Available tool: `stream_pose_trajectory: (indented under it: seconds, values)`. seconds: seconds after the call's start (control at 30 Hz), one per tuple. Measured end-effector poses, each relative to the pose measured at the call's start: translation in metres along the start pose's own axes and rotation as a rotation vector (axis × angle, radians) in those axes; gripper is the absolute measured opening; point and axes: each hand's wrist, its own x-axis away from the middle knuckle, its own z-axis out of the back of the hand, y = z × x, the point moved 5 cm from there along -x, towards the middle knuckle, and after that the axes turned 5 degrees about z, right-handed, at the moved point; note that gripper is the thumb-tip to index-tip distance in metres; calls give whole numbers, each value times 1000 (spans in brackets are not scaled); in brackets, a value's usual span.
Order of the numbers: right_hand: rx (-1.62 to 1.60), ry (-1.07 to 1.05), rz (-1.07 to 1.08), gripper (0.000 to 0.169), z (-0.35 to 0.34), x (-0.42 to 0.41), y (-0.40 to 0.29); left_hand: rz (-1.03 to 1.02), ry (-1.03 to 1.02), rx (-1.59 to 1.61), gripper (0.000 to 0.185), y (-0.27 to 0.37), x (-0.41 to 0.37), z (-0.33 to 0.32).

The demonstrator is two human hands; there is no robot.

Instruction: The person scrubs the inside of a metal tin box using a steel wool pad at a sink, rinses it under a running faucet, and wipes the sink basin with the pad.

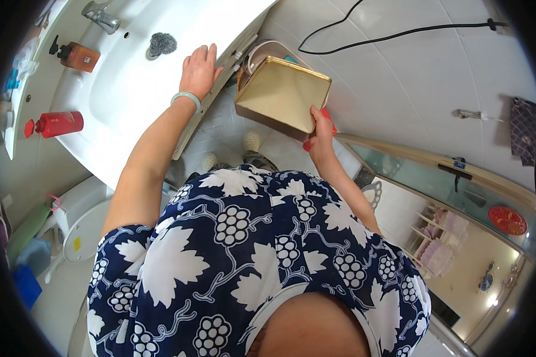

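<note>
My right hand (320,134) grips the near right corner of a gold-coloured metal box (286,91), thumb on its broad flat face. The box tilts in the air beside the washbasin cabinet, and its far side overlaps a pale plastic basin (272,47). A pale green bangle circles the wrist of my left hand (199,73), which lies flat with its fingers stretched over the front rim of the white washbasin (129,98). Left of that hand, a dark grey mesh scourer (163,43) sits by the drain. Whether the box holds anything is hidden.
A chrome tap (100,17), an amber pump bottle (80,56) and a red pump bottle (61,124) are along the basin's far side. A black cable (384,37) hangs against the tiled wall. The toilet (87,232) stands at left, a glass-panelled door (429,183) at right.
</note>
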Motion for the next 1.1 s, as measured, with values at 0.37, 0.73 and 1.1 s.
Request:
stream_pose_trajectory:
  seconds: [0.37, 0.73, 1.1]
  values:
    - [196, -69, 357, 28, -8, 124, -89, 52, 57, 225, 63, -22, 11, -2]
    - [1070, -261, 1615, 63, -194, 220, -235, 144, 111, 242, 75, -43, 70, 16]
    - [1119, -431, 2160, 77, -267, 286, -266, 62, 207, 299, 65, -38, 66, 22]
